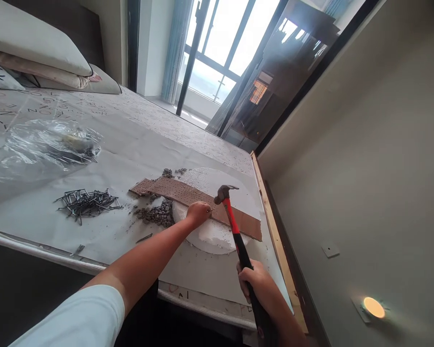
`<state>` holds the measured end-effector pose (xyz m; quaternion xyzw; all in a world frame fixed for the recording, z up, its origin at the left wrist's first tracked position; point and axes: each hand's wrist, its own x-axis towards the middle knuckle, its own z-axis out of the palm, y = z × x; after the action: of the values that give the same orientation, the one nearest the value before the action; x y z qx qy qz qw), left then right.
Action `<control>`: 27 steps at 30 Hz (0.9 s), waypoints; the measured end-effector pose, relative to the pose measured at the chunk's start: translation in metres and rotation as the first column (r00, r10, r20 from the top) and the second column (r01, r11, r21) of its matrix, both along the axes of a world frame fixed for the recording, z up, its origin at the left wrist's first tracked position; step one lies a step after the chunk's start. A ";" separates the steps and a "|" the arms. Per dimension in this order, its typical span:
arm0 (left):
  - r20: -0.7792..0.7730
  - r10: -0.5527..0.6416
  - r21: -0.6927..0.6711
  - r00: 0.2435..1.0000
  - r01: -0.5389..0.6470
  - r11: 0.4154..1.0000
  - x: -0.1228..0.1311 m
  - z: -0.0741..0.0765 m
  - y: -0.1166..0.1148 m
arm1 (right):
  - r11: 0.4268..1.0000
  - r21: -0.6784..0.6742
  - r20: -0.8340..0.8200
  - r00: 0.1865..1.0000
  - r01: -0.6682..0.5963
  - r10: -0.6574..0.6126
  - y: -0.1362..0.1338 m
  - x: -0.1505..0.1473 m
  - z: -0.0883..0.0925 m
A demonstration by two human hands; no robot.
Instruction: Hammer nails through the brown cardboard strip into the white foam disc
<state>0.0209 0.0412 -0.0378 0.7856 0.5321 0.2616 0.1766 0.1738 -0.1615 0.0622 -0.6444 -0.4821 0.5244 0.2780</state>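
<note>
My right hand (257,285) grips the black handle of a red-and-black claw hammer (232,219), whose steel head hovers just above the brown perforated strip (188,195). My left hand (198,213) rests on that strip, fingers pinched on a small nail held upright near the hammer head. The strip lies across a white foam disc (210,236) on a paper-covered bed (130,144).
A pile of loose nails (87,202) lies to the left, with dark gravel bits (157,214) beside the disc. A crumpled clear plastic bag (39,147) sits farther left. Pillows (39,58) are at the back. A wooden bed rail (275,231) and a wall run along the right.
</note>
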 end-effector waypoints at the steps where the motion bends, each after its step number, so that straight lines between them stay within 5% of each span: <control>1: 0.007 -0.008 0.007 1.000 0.008 1.000 0.000 0.000 0.000 | 1.000 0.030 -0.015 1.000 0.006 -0.006 -0.002 0.001 0.006; 5: 0.015 -0.016 0.017 1.000 0.015 1.000 -0.001 0.002 -0.001 | 0.996 0.081 -0.092 0.995 0.039 -0.032 -0.003 0.004 0.018; 11: 0.017 -0.007 -0.003 1.000 0.007 1.000 -0.003 0.001 0.003 | 0.999 -0.039 -0.074 0.997 0.027 -0.030 0.006 -0.005 -0.023; 15: 0.178 -0.010 -0.055 0.984 0.020 0.998 -0.010 0.003 0.007 | 0.999 -0.007 -0.115 0.992 0.052 -0.053 0.005 -0.001 -0.021; 20: 0.478 0.128 -0.184 0.869 -0.044 0.982 -0.019 0.007 0.008 | 0.991 0.092 -0.160 0.984 0.100 -0.084 0.002 0.007 -0.005; 27: 0.677 0.214 -0.264 0.704 -0.040 0.964 -0.021 -0.001 0.012 | 0.997 -0.037 -0.040 0.997 0.061 -0.063 0.004 -0.015 -0.040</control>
<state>-0.0004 0.0532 -0.0392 0.5633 0.5052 0.4877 0.4355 0.1585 -0.1576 0.0220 -0.6528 -0.4466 0.5374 0.2925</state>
